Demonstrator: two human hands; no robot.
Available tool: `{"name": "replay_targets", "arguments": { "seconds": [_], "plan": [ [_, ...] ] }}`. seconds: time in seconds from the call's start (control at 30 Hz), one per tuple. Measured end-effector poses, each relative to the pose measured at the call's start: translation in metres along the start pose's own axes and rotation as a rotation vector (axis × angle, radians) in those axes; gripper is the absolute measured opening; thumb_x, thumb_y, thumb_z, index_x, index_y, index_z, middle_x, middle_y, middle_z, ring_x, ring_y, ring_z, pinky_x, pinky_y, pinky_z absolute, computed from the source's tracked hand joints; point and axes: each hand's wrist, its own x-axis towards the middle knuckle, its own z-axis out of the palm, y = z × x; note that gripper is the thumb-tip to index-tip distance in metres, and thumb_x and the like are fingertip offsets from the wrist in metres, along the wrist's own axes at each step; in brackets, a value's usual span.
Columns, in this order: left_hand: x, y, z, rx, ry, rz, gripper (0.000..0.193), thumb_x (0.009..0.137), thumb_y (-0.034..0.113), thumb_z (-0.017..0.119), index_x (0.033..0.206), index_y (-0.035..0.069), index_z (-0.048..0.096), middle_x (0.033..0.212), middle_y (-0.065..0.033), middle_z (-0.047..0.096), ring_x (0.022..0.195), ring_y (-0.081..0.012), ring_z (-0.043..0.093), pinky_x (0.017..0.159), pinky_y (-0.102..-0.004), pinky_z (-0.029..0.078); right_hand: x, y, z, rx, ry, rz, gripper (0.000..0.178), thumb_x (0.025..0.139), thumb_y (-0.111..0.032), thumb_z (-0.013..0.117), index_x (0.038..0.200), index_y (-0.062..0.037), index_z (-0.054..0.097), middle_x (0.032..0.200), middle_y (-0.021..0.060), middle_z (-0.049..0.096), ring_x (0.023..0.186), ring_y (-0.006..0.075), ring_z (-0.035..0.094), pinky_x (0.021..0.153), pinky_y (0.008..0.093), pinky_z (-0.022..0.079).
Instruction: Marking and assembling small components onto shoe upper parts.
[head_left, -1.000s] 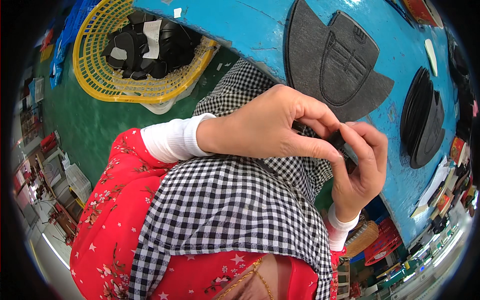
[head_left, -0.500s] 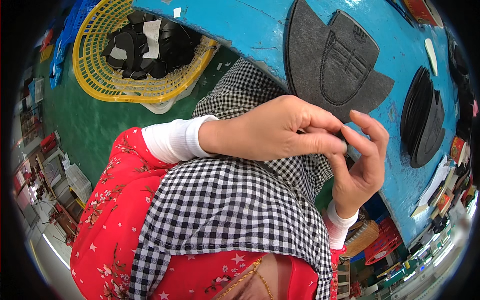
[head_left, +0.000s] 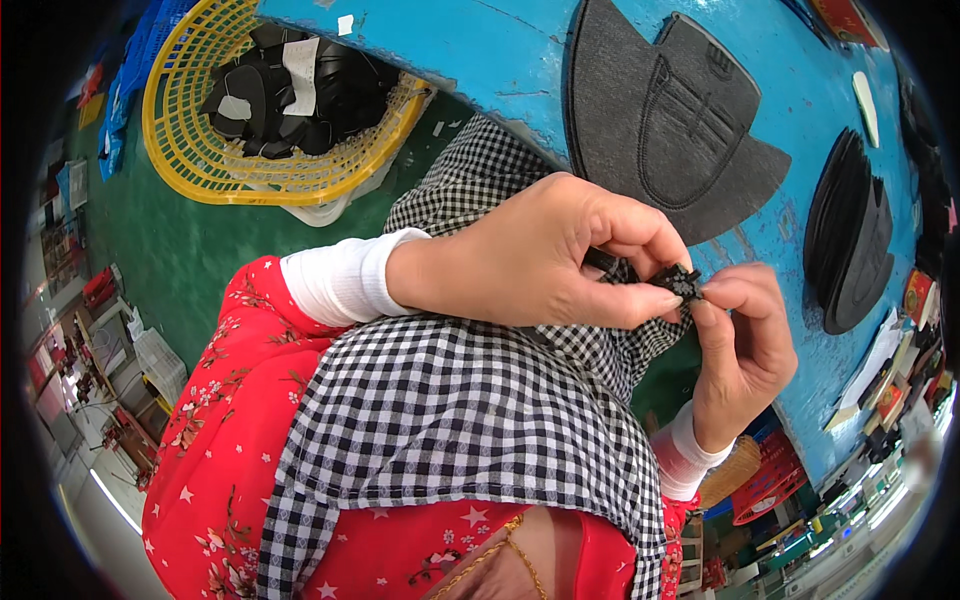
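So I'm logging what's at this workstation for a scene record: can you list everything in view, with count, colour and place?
small part: one, black, pinched between the fingertips of both hands
table: one, bright blue, top and right of the picture
flat cut piece: one, dark grey, lying on the table above the hands
stack of cut pieces: one stack, black, on the table at the right
basket: one, yellow, on the green floor at upper left, holding black pieces
floor: green, at left
apron: one, black and white check, over a red flowered garment
left hand: one, white cuff, fingers on the small part
right hand: one, white cuff, fingers on the small part
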Motion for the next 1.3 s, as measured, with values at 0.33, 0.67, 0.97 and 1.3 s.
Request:
{"name": "replay_targets", "arguments": {
  "seconds": [0.33, 0.67, 0.97, 1.3],
  "plan": [
    [0.01, 0.004, 0.005, 0.151, 0.109, 0.043, 0.02, 0.077, 0.007, 0.076, 0.096, 0.006, 0.068, 0.073, 0.0056, 0.062, 0.052, 0.0026, 0.04, 0.044, -0.0171, 0.026, 0.007, 0.0, -0.007, 0.184, -0.068, 0.18, 0.009, 0.078, 0.006, 0.069, 0.086, 0.0039, 0.065, 0.085, 0.0095, 0.062, 0.076, 0.0138, 0.057, 0.068, 0.0244, 0.044],
    [0.018, 0.007, -0.003, -0.048, 0.065, -0.134, 0.017, 0.079, 0.002, 0.07, 0.095, 0.004, 0.065, 0.079, 0.0024, 0.071, 0.053, 0.005, 0.042, 0.045, -0.015, 0.025, 0.019, 0.003, -0.011, 0.186, -0.115, 0.193, 0.006, 0.08, 0.002, 0.067, 0.084, 0.0032, 0.062, 0.085, 0.0093, 0.063, 0.079, 0.0152, 0.058, 0.072, 0.0243, 0.044],
    [0.043, -0.01, -0.033, 0.572, 0.192, 0.493, 0.028, 0.066, 0.0, 0.073, 0.091, 0.008, 0.064, 0.092, -0.0045, 0.071, 0.065, -0.0156, 0.065, 0.051, -0.0245, 0.048, 0.046, 0.032, -0.01, -0.501, 0.15, -0.066, 0.006, 0.081, 0.0, 0.069, 0.084, 0.0005, 0.064, 0.097, 0.01, 0.066, 0.092, 0.0208, 0.059, 0.083, 0.0317, 0.046],
    [0.042, -0.011, -0.036, 1.031, 0.092, 0.467, 0.031, 0.064, 0.017, 0.076, 0.093, 0.011, 0.066, 0.101, -0.001, 0.07, 0.061, -0.0107, 0.062, 0.048, -0.0239, 0.048, 0.054, 0.032, -0.008, -0.529, 0.025, -0.014, 0.008, 0.077, -0.001, 0.072, 0.082, -0.0022, 0.066, 0.103, 0.0083, 0.064, 0.097, 0.0229, 0.056, 0.086, 0.0329, 0.044]
  ]
}}
